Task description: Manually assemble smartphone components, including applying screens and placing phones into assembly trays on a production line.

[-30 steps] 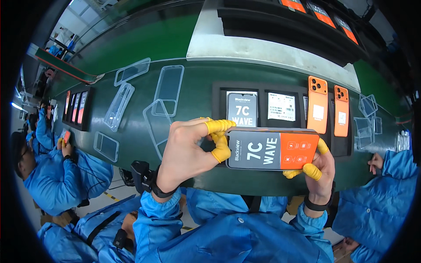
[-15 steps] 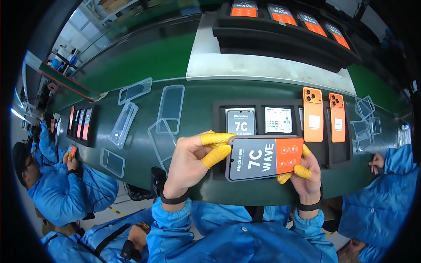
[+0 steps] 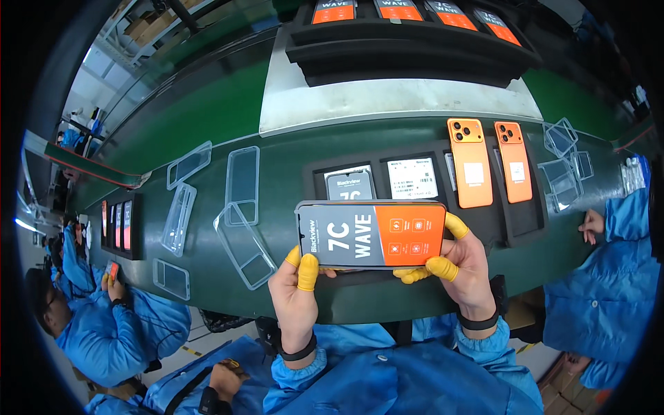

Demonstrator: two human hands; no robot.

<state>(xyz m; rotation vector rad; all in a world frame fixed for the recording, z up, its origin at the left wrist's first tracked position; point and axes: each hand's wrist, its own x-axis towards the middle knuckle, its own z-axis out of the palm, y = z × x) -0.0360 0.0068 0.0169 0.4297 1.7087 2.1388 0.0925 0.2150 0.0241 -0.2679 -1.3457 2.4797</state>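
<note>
I hold a smartphone (image 3: 371,234) sideways in front of me, its screen film half grey and half orange. My left hand (image 3: 296,291) grips its lower left corner with yellow finger cots on thumb and fingers. My right hand (image 3: 462,266) supports its right end from below and behind, also in yellow cots. Beneath the phone a black tray (image 3: 512,223) on the dark green bench (image 3: 277,176) holds two phones face up (image 3: 412,177) and two orange phones (image 3: 469,162) lying back up.
Several clear phone cases (image 3: 243,185) lie on the bench to the left. A grey raised platform (image 3: 387,104) carries black trays of more phones (image 3: 408,31). Workers in blue coats sit at left (image 3: 104,325) and right (image 3: 609,228). Another tray (image 3: 119,227) stands far left.
My left hand has slid from the phone's top left edge down to its lower left corner. The phone has come level and shows fully, with the view tipped lower over the bench.
</note>
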